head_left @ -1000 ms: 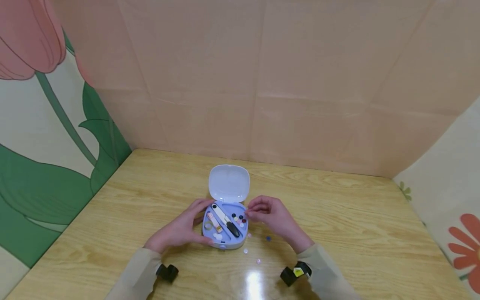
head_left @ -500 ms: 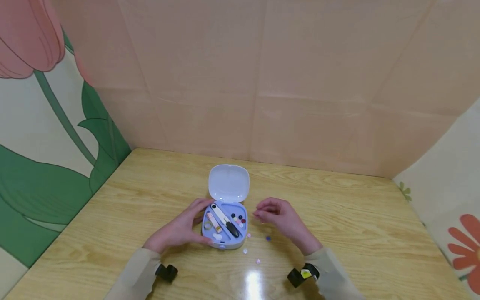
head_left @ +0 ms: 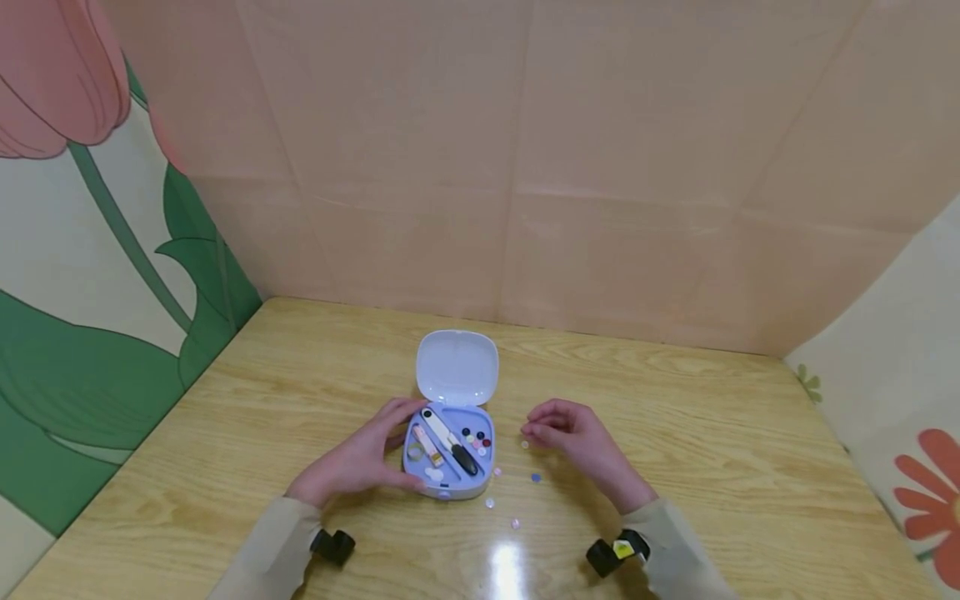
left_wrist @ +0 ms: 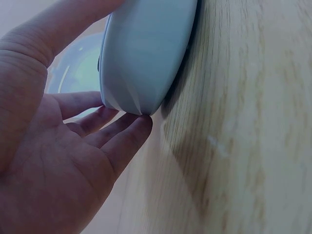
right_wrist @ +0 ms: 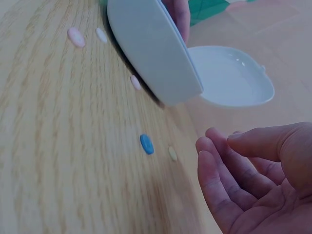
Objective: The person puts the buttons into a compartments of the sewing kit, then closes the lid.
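Observation:
A lilac sewing box [head_left: 471, 490] stands on the table with its lid [head_left: 457, 367] raised. My left hand [head_left: 356, 458] grips its left side, thumb at the front and fingers round the back corner. Inside lie a white-and-black tool [head_left: 450, 440], a pink-and-white strip-like item [head_left: 428, 445] and several small buttons [head_left: 481, 442] on the right. To the right of the box, my right hand [head_left: 581, 433] hovers with fingers loosely bent. No item shows between its fingertips. Just beneath them lies a pale yellow button [right_wrist: 172, 153]; a blue button [right_wrist: 146, 144] is close by.
More loose buttons lie on the wooden table [head_left: 697, 450]: a pink button [head_left: 515, 523], a white button [head_left: 490, 502] and another pink one against the box's right side. A peach cloth [head_left: 525, 208] hangs behind the table's far edge.
My right hand has drawn back from the box's right edge, to the right and slightly nearer me, over the pale yellow button. My left hand keeps its hold on the box.

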Demonstrator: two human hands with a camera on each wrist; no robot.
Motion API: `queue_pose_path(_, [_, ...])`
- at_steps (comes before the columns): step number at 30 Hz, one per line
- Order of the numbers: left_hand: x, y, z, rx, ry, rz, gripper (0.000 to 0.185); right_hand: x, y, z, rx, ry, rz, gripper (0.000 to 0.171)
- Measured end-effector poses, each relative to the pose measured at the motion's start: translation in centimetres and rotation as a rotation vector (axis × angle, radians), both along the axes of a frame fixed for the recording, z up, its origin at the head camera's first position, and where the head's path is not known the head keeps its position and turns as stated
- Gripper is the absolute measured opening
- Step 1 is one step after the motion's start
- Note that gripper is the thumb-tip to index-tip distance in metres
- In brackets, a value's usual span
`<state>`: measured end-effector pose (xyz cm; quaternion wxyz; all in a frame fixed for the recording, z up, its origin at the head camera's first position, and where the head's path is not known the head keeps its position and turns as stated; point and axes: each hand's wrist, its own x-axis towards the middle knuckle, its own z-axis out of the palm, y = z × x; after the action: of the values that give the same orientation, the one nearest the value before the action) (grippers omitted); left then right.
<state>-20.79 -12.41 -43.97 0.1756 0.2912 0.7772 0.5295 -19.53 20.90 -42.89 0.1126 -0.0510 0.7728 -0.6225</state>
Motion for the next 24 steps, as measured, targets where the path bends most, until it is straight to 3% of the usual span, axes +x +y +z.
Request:
queue_pose_path(7, [-0.1, 0.0, -0.3, 0.004, 0.009, -0.004, 0.103, -0.3, 0.4, -0.6, -0.016, 0.007, 0.014, 0.018])
queue_pose_path(24, [-0.1, 0.0, -0.1, -0.021, -0.003, 0.009, 0.105, -0.5, 0.5, -1.1, 0.078, 0.017, -0.006, 0.014])
